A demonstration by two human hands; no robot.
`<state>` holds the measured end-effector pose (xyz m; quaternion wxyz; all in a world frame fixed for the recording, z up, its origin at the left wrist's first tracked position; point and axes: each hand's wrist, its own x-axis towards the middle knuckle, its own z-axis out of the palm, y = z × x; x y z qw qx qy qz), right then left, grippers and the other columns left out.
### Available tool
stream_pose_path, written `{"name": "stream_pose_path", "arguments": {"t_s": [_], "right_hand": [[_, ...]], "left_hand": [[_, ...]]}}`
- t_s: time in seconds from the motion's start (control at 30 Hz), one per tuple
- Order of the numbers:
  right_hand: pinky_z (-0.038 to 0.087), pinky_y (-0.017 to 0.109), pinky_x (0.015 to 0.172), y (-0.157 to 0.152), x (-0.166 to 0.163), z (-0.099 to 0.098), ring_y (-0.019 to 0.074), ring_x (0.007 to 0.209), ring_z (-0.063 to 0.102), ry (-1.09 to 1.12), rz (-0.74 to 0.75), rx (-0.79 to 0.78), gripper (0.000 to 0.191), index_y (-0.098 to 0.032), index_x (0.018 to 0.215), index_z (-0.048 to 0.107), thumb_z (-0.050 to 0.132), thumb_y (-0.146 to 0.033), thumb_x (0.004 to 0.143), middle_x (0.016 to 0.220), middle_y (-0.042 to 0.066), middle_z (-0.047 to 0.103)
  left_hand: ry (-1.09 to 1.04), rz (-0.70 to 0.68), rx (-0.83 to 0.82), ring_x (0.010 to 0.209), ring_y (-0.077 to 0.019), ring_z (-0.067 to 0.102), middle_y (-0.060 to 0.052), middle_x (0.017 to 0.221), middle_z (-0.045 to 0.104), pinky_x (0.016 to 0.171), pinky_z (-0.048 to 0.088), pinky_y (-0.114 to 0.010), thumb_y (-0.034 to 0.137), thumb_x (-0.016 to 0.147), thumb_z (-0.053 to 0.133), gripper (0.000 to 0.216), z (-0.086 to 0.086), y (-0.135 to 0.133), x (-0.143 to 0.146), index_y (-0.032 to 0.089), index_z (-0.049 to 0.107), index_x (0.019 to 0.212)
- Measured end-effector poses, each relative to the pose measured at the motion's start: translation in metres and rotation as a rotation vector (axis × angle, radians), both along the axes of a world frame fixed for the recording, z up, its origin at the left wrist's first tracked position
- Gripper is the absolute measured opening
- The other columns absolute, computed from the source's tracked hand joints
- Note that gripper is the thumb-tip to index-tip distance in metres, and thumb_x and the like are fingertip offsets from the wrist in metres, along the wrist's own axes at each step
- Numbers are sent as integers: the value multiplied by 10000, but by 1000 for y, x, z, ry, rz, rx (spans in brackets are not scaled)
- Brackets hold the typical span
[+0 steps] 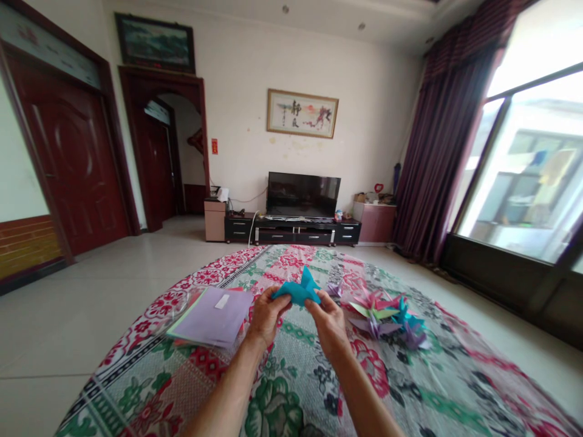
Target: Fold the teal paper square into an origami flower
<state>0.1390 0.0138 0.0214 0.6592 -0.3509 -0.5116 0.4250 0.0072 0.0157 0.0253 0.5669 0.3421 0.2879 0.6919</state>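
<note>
A piece of folded blue paper [298, 292] is held up between both hands over the table, with one pointed flap standing upright. My left hand [268, 312] pinches its left end between thumb and fingers. On the other side, my right hand [327, 312] is closed on the right end. Several folded paper cranes [376, 312] in pink, green, purple and blue lie in a cluster to the right of my right hand. One small purple folded piece [336, 289] sits just beyond that hand. Left of my left hand lies a stack of coloured paper [218, 315], purple on top with a white label.
The round table is covered with a flowered cloth [273, 406]. Beyond it, a television [303, 194] stands on a low black cabinet [296, 233] against the wall. Dark curtains [428, 145] and a large window are at the right, red doors [68, 152] at the left.
</note>
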Motion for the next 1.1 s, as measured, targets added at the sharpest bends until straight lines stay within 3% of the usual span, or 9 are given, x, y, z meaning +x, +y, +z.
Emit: {"name": "stream_pose_path", "arguments": {"t_s": [0.2,0.63,0.8,0.9,0.97,1.1], "right_hand": [[419,264,681,5,-6,-6,141,686,540,217,-29,-77,369,-188,890,652,764,-340,573,765,-9,646],[426,275,697,8,-2,-8,144,674,552,323,2,-80,243,-181,737,631,759,-319,584,692,-14,640],[402,236,649,7,0,-6,111,629,510,386,81,-61,162,-196,702,634,743,-244,593,647,-45,613],[392,232,634,8,3,-6,110,629,504,381,115,-46,127,-197,703,640,721,-227,610,649,-41,609],[386,232,624,8,4,-7,115,634,504,357,117,-45,116,-196,711,640,708,-225,621,648,-38,606],[383,236,611,8,4,-10,119,625,499,327,69,-61,128,-192,697,615,700,-230,608,633,-40,590]], "left_hand": [[-113,23,-31,621,-92,581,51,630,613,682,491,-242,169,483,794,291,-5,2,8,156,579,678],[-143,-15,14,707,-108,594,13,784,693,701,446,-228,124,469,770,248,-5,-3,21,161,587,632],[28,8,21,581,-77,515,51,582,593,633,436,-213,178,544,759,159,-13,-1,18,147,630,632],[157,43,3,574,-81,507,44,560,580,620,442,-215,207,577,746,126,-16,-1,17,137,650,620],[116,45,-28,598,-90,531,33,594,609,626,456,-218,214,566,755,140,-15,-1,19,138,671,647],[-169,22,-85,613,-93,575,16,636,650,630,484,-214,166,488,791,201,-8,-3,26,137,664,641]]}}
